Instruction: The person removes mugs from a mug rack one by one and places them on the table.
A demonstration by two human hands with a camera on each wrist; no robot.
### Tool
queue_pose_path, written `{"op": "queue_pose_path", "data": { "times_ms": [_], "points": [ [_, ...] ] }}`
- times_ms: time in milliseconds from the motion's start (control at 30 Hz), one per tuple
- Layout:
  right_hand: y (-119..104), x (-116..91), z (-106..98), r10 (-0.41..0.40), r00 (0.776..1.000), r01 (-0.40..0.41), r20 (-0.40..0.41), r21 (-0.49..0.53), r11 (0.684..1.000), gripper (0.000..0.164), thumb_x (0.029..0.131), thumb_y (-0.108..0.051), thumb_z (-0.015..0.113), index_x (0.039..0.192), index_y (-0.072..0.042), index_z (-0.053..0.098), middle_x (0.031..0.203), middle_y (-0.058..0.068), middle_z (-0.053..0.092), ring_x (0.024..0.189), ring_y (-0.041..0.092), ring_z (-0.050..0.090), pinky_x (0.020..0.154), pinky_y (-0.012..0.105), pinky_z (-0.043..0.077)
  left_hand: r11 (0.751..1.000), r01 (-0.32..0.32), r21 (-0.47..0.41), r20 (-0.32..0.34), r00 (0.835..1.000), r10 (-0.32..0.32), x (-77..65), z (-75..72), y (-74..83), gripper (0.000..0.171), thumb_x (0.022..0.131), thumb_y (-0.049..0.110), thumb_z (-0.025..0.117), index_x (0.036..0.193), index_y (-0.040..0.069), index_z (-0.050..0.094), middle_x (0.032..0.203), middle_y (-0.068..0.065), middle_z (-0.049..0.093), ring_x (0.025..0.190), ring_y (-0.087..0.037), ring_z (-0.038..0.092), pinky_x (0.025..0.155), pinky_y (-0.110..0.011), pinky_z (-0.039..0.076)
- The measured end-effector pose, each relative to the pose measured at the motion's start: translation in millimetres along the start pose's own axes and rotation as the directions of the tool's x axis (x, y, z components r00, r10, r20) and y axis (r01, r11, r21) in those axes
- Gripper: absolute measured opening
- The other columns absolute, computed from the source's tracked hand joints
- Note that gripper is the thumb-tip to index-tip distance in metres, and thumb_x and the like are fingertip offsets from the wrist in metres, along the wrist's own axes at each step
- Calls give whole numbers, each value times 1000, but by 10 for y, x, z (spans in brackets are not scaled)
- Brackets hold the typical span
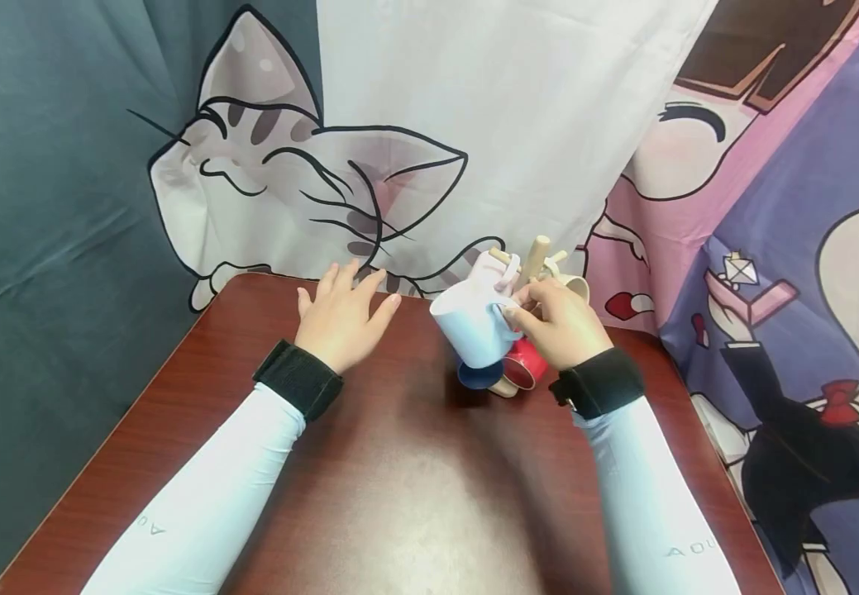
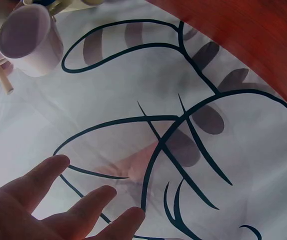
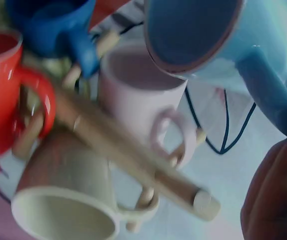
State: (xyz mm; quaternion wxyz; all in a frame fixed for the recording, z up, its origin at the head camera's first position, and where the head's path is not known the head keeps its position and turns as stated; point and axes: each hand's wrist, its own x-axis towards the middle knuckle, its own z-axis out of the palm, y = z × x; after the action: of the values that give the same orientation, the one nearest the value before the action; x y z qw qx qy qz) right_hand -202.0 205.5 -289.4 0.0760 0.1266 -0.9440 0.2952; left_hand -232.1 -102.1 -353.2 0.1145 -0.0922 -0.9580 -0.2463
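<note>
My right hand (image 1: 565,324) pinches the handle of a light blue mug (image 1: 474,324), which is tilted in front of a wooden mug tree (image 1: 536,252). In the right wrist view the blue mug (image 3: 263,45) is apart from the tree's post (image 3: 133,150). A pink mug (image 3: 141,90), a cream mug (image 3: 68,200), a red mug (image 3: 8,95) and a dark blue mug (image 3: 53,25) hang by their handles on the pegs. My left hand (image 1: 343,318) is held over the table with fingers spread, holding nothing; its fingers (image 2: 88,210) show in the left wrist view.
The brown wooden table (image 1: 369,496) has its far edge against a curtain (image 1: 548,107) printed with a cartoon cat. A purple and pink printed cloth (image 1: 808,248) hangs on the right. The mug tree stands near the table's back right.
</note>
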Motion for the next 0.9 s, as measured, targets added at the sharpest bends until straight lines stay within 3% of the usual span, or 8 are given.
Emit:
{"op": "queue_pose_path", "data": {
  "times_ms": [267, 500, 633, 733, 900],
  "points": [
    [-84, -7, 245, 13, 1000, -10, -17, 172, 985, 16, 104, -15, 77, 106, -3, 67, 94, 14, 72, 75, 28, 74, 78, 43, 62, 1000, 0, -15, -24, 1000, 0, -32, 5, 44, 59, 112, 55, 50, 153, 14, 62, 155, -19, 55, 151, -45, 40, 117, -84, 19],
    [-182, -12, 448, -29, 996, 43, -80, 181, 983, 18, 99, -14, 83, 97, -5, 67, 97, 12, 68, 78, 24, 70, 76, 39, 53, 999, -30, -32, -42, 999, 29, -53, 1, 114, 55, 112, 56, 51, 137, 13, 73, 124, -15, 70, 123, -44, 57, 101, -74, 38],
    [-247, -19, 549, -47, 993, 68, -104, 211, 975, 19, 97, -13, 84, 93, -7, 67, 97, 11, 66, 78, 24, 68, 74, 39, 53, 998, -40, -48, -44, 998, 38, -63, -7, 147, 50, 112, 56, 52, 121, 14, 78, 97, -8, 67, 106, -37, 61, 88, -66, 42],
    [-286, -9, 622, -55, 989, 87, -139, 236, 968, 19, 98, -12, 84, 91, -7, 67, 95, 10, 66, 78, 23, 69, 73, 39, 54, 994, -57, -88, -32, 998, 55, -68, -14, 162, 47, 113, 54, 52, 112, 15, 78, 89, -4, 66, 98, -32, 64, 86, -62, 43],
    [-348, 14, 734, -31, 978, 93, -205, 300, 949, 21, 97, -13, 86, 93, -6, 66, 94, 10, 68, 78, 23, 75, 76, 42, 60, 965, -66, -254, 30, 997, 76, -77, -32, 174, 50, 114, 55, 52, 91, 16, 75, 73, -2, 57, 77, -26, 58, 75, -48, 45]
  ]
}}
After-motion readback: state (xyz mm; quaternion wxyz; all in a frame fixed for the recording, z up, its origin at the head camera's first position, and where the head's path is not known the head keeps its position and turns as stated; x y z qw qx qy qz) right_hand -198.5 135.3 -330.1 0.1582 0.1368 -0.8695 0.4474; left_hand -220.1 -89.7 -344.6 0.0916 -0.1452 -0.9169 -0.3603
